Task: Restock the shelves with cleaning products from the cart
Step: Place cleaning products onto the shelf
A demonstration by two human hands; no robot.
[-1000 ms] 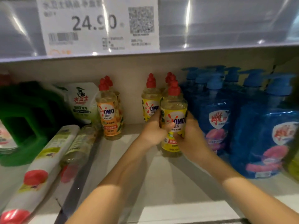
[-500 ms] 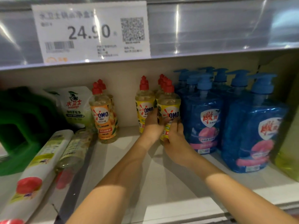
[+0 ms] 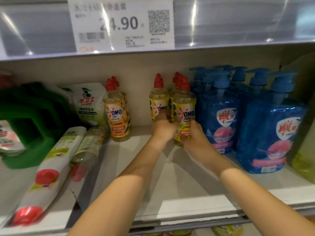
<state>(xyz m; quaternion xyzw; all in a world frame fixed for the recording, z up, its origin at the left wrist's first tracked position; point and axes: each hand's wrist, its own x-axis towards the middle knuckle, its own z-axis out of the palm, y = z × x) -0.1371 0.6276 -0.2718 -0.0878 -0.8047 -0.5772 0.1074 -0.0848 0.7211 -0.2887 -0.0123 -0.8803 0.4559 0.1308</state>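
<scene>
Left hand (image 3: 163, 129) and right hand (image 3: 196, 136) grip the yellow OMO bottle (image 3: 185, 106) — fingers seemingly curled — near the shelf (image 3: 170, 178) back.

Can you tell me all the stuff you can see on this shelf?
Price tag: one, white, upper shelf edge.
Yellow-label OMO bottles: at least three, red caps, middle.
Orange-label OMO bottles: two, red caps, left of those.
Pump bottles: several, blue, right.
Pouch: one, white, back left.
Jug: one, green, far left.
Lying bottles: two, white and clear, front left.
Left grip, right grip: hold the front yellow-label bottle.
</scene>
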